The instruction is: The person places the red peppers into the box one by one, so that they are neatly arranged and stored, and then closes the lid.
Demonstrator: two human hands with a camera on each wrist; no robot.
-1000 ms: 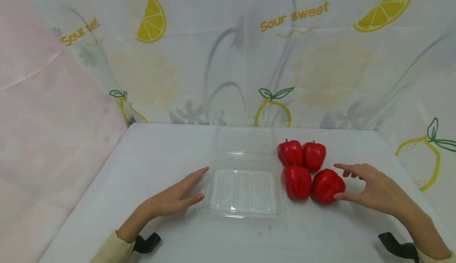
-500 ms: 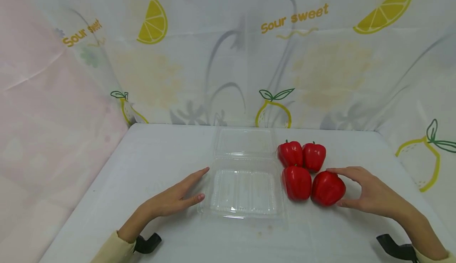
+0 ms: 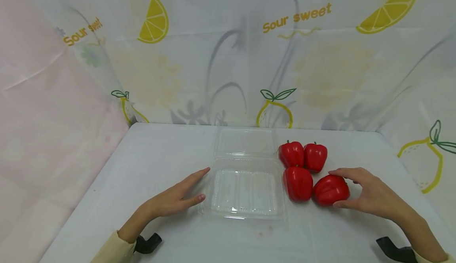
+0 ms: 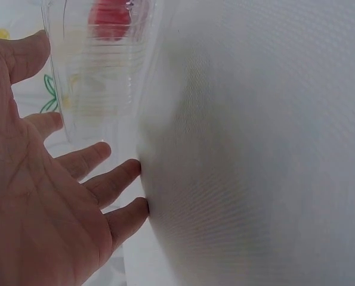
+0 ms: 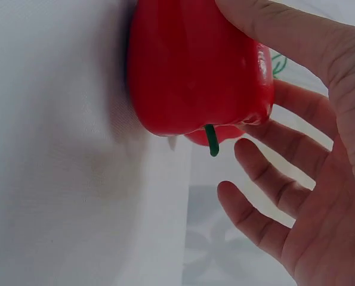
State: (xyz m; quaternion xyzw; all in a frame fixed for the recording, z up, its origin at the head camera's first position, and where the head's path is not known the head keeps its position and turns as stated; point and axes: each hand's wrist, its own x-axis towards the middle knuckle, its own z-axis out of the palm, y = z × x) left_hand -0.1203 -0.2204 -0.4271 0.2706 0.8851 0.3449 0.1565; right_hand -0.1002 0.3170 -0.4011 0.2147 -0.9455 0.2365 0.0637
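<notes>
White tabletop (image 3: 171, 148), backed by lemon-printed fabric (image 3: 199, 73), bears red peppers (image 3: 298, 184).

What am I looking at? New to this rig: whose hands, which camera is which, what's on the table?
No machine here: these are a person's two bare hands. The wide picture comes from a head-worn camera looking forward and down; the two close-ups come from cameras worn on the wrists. On the white table lies a clear plastic clamshell container, its lid open at the far side. To its right are four red bell peppers. The right hand holds the near right-hand pepper. The left hand is open beside the container, holding nothing.
</notes>
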